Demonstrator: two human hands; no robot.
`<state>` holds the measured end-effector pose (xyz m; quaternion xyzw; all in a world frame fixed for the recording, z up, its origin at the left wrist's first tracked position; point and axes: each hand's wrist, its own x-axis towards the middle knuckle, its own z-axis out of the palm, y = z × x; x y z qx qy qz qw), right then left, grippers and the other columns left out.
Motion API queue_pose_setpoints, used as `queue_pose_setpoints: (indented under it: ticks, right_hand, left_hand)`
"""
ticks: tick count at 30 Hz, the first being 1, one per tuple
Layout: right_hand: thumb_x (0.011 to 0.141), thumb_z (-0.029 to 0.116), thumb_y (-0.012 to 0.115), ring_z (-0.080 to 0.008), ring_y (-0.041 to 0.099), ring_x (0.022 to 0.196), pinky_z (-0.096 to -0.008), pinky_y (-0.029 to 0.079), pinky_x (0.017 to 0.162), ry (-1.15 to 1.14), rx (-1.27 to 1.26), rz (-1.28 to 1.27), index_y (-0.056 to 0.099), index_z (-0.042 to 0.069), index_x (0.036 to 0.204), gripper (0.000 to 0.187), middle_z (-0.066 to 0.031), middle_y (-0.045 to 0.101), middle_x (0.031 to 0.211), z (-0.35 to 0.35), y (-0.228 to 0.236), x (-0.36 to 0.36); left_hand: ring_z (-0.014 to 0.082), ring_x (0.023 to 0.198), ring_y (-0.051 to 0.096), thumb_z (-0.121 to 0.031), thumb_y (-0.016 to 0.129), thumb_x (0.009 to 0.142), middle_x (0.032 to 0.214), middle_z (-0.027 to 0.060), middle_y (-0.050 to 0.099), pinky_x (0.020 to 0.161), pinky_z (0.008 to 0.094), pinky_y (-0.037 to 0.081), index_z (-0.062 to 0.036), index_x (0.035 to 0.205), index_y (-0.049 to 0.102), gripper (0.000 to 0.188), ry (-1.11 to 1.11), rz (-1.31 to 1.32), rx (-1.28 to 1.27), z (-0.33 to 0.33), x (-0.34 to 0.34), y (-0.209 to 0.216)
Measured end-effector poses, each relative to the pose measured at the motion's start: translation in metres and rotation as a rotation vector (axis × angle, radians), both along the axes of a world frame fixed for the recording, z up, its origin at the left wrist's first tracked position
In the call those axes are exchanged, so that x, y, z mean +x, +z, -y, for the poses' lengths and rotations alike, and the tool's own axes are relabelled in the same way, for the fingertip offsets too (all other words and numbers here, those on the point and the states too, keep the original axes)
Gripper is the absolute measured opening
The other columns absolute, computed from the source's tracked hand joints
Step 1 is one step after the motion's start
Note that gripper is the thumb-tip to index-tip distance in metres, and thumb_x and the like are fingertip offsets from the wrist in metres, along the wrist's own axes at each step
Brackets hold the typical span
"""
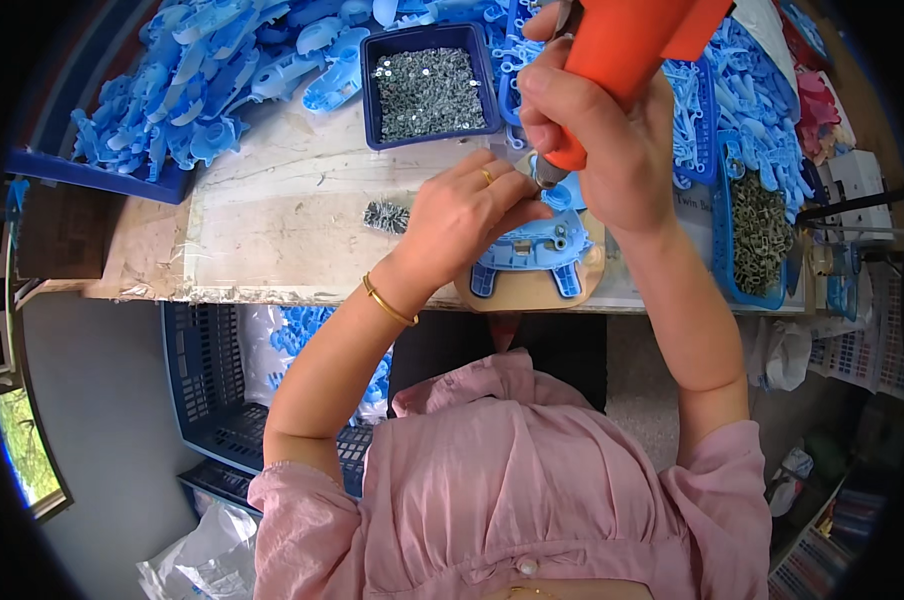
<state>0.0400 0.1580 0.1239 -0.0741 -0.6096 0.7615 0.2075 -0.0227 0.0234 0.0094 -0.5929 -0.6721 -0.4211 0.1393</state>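
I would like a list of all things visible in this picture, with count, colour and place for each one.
blue plastic part: one, blue, on a tan jig at the bench's near edge
tan jig: one, tan, under the part
orange power screwdriver: one, orange, tip down over the part
screw tray: one, dark blue, full of silvery screws, bench centre back
loose screws: small pile, grey, on the bench left of the left hand
blue parts heap: many, light blue, back left
side basket: one, blue, holding dull metal pieces, right
workbench: one, pale wood
crate: one, dark blue, below bench
left hand: at the screwdriver tip, gold ring and bangle
right hand: grips the screwdriver
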Motion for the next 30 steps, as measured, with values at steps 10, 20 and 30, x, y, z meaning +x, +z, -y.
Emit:
queue_pose_setpoints:
  ticks: [10,20,30]
  right_hand:
    - [0.089,0.013,0.072,-0.0093,0.063,0.071,-0.0241,0.051,0.064,0.201,0.207,-0.173,0.06,-0.002,0.117,0.034,-0.0044,0.067,0.086,-0.001,-0.035,0.012]
    - [0.09,0.01,0.067,-0.0085,0.061,0.065,-0.0246,0.049,0.064,0.102,0.163,-0.165,0.056,-0.005,0.116,0.032,-0.0026,0.063,0.076,0.022,-0.077,0.002]
    - [0.086,0.0,0.07,-0.0074,0.062,0.066,-0.0237,0.052,0.064,-0.012,0.254,-0.188,0.061,-0.005,0.107,0.023,-0.0022,0.064,0.078,0.028,-0.098,0.004]
  left_hand:
    - [0.0275,0.088,0.061,-0.036,0.082,0.078,0.095,0.0071,0.065,0.074,0.0385,0.053,-0.005,0.105,0.062,0.046,0.031,0.045,-0.146,0.019,0.015,-0.005]
    - [0.0315,0.11,0.057,-0.053,0.084,0.069,0.122,0.014,0.062,0.094,0.041,0.048,0.003,0.135,0.055,0.091,0.167,0.002,-0.36,0.039,0.02,-0.018]
    - [0.0327,0.105,0.058,-0.042,0.088,0.065,0.118,0.0144,0.062,0.09,0.0411,0.049,0.0038,0.13,0.054,0.086,0.183,-0.002,-0.313,0.039,0.02,-0.031]
